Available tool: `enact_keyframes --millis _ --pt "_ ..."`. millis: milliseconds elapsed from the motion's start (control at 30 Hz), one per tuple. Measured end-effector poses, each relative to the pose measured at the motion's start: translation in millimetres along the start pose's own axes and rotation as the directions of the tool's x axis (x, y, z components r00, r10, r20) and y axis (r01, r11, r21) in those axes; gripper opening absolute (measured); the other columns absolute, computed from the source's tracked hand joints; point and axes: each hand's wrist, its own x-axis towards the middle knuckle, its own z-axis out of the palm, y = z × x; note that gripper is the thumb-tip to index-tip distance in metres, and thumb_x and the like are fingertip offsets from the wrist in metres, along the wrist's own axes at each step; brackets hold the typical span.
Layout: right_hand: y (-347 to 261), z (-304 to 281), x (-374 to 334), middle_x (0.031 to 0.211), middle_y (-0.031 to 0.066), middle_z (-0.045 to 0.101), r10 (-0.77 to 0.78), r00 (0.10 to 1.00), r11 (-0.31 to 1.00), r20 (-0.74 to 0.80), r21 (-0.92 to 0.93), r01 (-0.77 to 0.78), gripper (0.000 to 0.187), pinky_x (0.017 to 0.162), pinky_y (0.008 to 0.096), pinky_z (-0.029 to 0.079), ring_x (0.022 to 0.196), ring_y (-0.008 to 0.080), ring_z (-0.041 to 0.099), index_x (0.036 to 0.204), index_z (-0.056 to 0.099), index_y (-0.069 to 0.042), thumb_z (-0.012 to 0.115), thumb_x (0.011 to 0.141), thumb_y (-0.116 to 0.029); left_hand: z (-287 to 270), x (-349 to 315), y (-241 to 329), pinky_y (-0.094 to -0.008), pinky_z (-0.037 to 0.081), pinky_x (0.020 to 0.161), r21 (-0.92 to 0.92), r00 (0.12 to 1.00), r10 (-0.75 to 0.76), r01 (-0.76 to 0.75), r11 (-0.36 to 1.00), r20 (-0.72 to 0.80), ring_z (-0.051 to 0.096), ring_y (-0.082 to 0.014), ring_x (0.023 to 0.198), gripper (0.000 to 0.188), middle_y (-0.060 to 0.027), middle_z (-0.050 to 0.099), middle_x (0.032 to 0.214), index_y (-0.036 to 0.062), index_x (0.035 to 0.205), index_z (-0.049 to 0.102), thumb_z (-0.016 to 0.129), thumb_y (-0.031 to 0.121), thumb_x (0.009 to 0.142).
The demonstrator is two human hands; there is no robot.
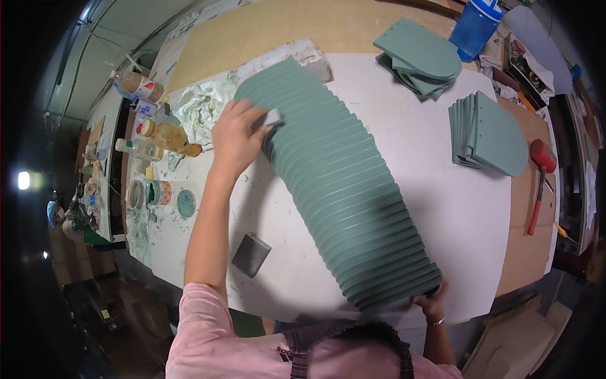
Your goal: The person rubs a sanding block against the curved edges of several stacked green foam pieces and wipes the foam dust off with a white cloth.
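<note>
Dark lettering [283,351] — on pink shirt [243,357]

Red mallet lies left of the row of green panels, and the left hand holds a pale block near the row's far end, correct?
Wrong side: the head view shows the red mallet lying right of the row of green panels. The left hand does hold a pale block near the row's far end.

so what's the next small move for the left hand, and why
Probably slide the pale block along the row of green panels toward the near end: the left hand holds it at the row's left edge, near the far end, while the right hand is at the near end, seemingly steadying it.
</note>
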Motion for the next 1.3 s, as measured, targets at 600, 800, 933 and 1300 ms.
enact_keyframes --millis 600,800,933,1300 --pt "-5 6 4 0.108 0.0153 0.068 -0.072 0.995 0.995 -0.066 -0.080 0.067 0.089 0.088 0.0358 0.051 0.098 0.0234 0.067 0.116 0.061 0.010 0.090 0.059 -0.052 33 67 19 -0.0366 0.048 0.077 -0.169 0.920 0.392 -0.384 0.907 0.010 0.055 -0.0258 0.086 0.036 -0.0040 0.063 0.088 0.0101 0.102 0.072 0.078 0.008 0.066" --pt "-2 5 -1 0.108 0.0148 0.068 -0.040 0.994 0.999 -0.106 -0.016 0.039 0.093 0.088 0.0341 0.049 0.098 0.0216 0.065 0.117 0.060 0.011 0.092 0.057 -0.052 5 55 1 -0.0383 0.050 0.080 -0.105 0.907 0.342 -0.326 0.939 0.246 0.057 -0.0250 0.089 0.036 -0.0031 0.064 0.091 0.0091 0.100 0.073 0.077 0.004 0.064" --pt "-11 6 3 0.108 0.0148 0.068 0.011 1.000 1.000 0.001 -0.028 -0.011 0.093 0.087 0.0344 0.050 0.097 0.0216 0.065 0.118 0.060 0.011 0.092 0.057 -0.051 0 44 -7 -0.0381 0.050 0.080 -0.085 0.940 0.283 -0.272 0.959 0.191 0.057 -0.0247 0.090 0.035 -0.0030 0.065 0.092 0.0102 0.101 0.074 0.076 0.003 0.066" --pt "0 2 -1 0.106 0.0145 0.069 -0.010 0.998 0.999 -0.057 -0.045 0.008 0.089 0.088 0.0351 0.050 0.098 0.0234 0.066 0.115 0.061 0.011 0.092 0.058 -0.050 -2 47 7 -0.0386 0.052 0.074 0.061 0.887 0.383 -0.410 0.910 0.258 0.059 -0.0245 0.088 0.026 -0.0034 0.064 0.087 0.0123 0.096 0.074 0.074 0.007 0.071"
